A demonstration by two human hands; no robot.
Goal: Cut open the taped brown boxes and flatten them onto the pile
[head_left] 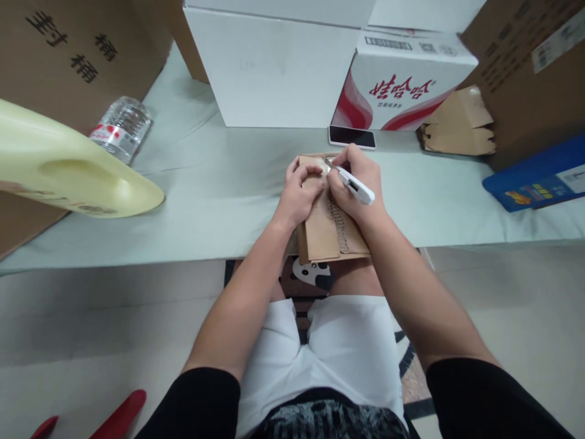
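A small brown cardboard box (325, 235) lies on the near edge of the table (219, 189), partly overhanging it. My left hand (299, 194) is closed on the box's left side, fingers curled over its top flap. My right hand (354, 186) grips a white utility knife (359, 186), its tip at the box's far end along the middle seam. A jagged cut line runs down the box's centre between my hands.
A black phone (351, 136) lies just behind the box. Behind it stand a white carton (274, 67) and a red-and-white printed carton (402, 85). A water bottle (121, 128) and a yellow jug (68, 167) are at left, brown cartons and a blue package (539, 180) at right.
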